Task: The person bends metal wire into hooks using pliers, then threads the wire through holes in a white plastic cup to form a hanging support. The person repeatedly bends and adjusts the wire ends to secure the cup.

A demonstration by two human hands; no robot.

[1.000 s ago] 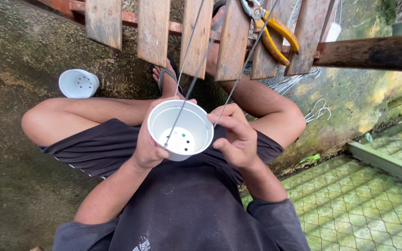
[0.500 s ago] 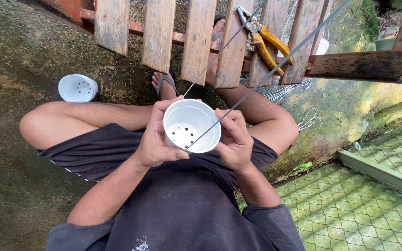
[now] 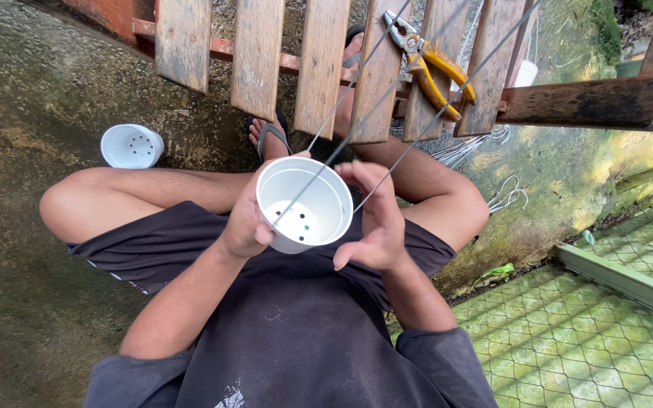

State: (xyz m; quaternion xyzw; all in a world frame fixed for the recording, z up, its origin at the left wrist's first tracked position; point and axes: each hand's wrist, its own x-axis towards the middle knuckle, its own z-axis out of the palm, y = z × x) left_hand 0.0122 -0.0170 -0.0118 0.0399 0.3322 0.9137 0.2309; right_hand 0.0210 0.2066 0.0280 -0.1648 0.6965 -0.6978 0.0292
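**Head view: a white pot held over the lap with wires running up from it**

Head camera looks straight down on a person sitting cross-legged on a mossy concrete floor (image 3: 32, 302), knees spread to left and right so the lap makes a steady working space. A wooden slatted bench (image 3: 319, 68) stands at the far side, close enough to serve as a shelf. To the right a panel of green wire mesh (image 3: 568, 340) lies flat on the ground.

The white pot (image 3: 304, 204) is held just above the lap, in the middle, its mouth tilted up toward the camera so the drain holes in its bottom show. The left hand (image 3: 247, 219) wraps around the pot's left wall, fingers closed on it, and carries its weight. The right hand (image 3: 376, 223) sits against the pot's right rim, fingers curled narrow; it seems to pinch or guide a wire there, though the exact grip is hidden.

Thin wires (image 3: 417, 136) rise from the pot toward the far right, taut and straight. A second white pot (image 3: 131, 146) lies on its side on the floor at far left, well apart. Yellow-handled pliers (image 3: 432, 64) rest on the bench slats, within reach. A bundle of spare wire (image 3: 512, 196) lies just beyond the right knee.
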